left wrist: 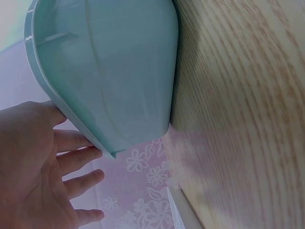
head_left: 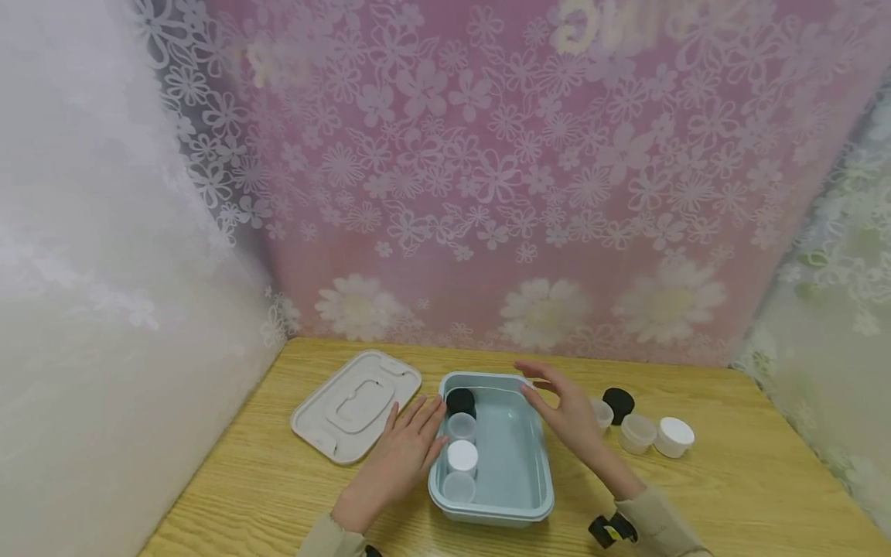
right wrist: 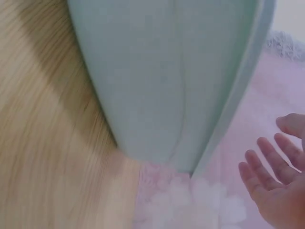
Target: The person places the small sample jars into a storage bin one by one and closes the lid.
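A light blue plastic box [head_left: 511, 449] stands uncovered on the table. Along its left inner wall, small round jars form a row: a black-lidded one [head_left: 460, 402] at the far end, then a translucent one [head_left: 462, 427], a white-lidded one [head_left: 462, 457] and another translucent one [head_left: 459, 488]. My left hand [head_left: 404, 452] is at the box's left rim, its fingers extended; the left wrist view shows the fingertips against the rim [left wrist: 71, 112]. Over the far right corner, my right hand [head_left: 567, 414] is spread with loosely bent fingers, holding nothing; its wrist view shows it apart from the box wall [right wrist: 143, 86].
A pale rectangular lid [head_left: 358, 406] with a raised handle lies left of the box. To the right stand more jars: a black-lidded one [head_left: 618, 405], a white-lidded one [head_left: 674, 437], a translucent one [head_left: 636, 434] and another [head_left: 602, 414] partly behind my right hand. Floral curtains [head_left: 445, 193] border the table.
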A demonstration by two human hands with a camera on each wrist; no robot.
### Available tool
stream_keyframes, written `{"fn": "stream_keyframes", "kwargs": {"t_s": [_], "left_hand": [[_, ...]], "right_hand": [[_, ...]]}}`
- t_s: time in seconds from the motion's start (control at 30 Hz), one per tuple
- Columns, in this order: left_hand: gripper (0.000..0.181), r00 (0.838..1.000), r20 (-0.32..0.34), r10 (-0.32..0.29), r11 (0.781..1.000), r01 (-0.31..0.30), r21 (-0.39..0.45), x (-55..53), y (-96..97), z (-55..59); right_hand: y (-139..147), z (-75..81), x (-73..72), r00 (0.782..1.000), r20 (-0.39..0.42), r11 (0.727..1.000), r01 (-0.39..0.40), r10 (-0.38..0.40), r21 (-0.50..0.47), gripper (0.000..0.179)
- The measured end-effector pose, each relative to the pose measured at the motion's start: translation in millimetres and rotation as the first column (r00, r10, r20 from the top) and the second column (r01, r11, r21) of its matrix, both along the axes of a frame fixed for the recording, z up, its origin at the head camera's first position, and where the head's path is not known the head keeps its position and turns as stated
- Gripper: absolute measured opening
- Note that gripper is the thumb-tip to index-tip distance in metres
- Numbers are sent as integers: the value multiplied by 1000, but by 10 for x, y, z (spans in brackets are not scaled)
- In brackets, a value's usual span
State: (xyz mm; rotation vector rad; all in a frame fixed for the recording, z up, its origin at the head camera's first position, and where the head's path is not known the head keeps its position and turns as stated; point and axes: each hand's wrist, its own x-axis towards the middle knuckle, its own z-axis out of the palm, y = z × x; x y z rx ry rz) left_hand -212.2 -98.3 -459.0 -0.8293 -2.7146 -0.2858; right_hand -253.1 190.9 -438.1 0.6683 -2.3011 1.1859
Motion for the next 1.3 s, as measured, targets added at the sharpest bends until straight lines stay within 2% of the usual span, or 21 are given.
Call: {"fn": "stream_keyframes", "kwargs": {"t_s": [0.13, 0.23, 0.47, 0.67, 0.87, 1.13, 1.2, 1.3], "left_hand": [[54, 1000, 13, 2, 1000, -2, -1, -7, -4, 4], [53, 1000, 18, 0, 1000, 0, 2, -8, -3, 4], [53, 1000, 11, -2, 1000, 2, 1, -8, 0, -1], [54, 1000, 8, -1, 1000, 1, 4, -8, -1, 6], [53, 1000, 4, 1, 1000, -1, -1, -10, -6, -2], [54, 1000, 11, -3, 1000, 3, 5, -13, -9, -11], [54, 1000, 13, -1, 1000, 1, 5, -15, -9, -13], [54, 1000, 15, 0, 1000, 0, 6, -18, -7, -12]], "right_hand": [[161, -7, 50, 998, -64, 998, -16, 13, -53, 44], [303, 13, 106, 996, -83, 997, -22, 15, -76, 46], [747, 18, 206, 999, -40, 989, 11, -17, -148, 47], [1207, 11, 269, 993, 32, 974, 121, -117, -190, 48], [1648, -77, 305, 970, 109, 970, 228, -219, -83, 53], [1992, -243, 353, 936, 218, 960, 274, -278, 50, 59], [2029, -272, 366, 922, 249, 955, 280, -296, 98, 60], [2068, -299, 383, 886, 335, 945, 276, -321, 174, 65]]}}
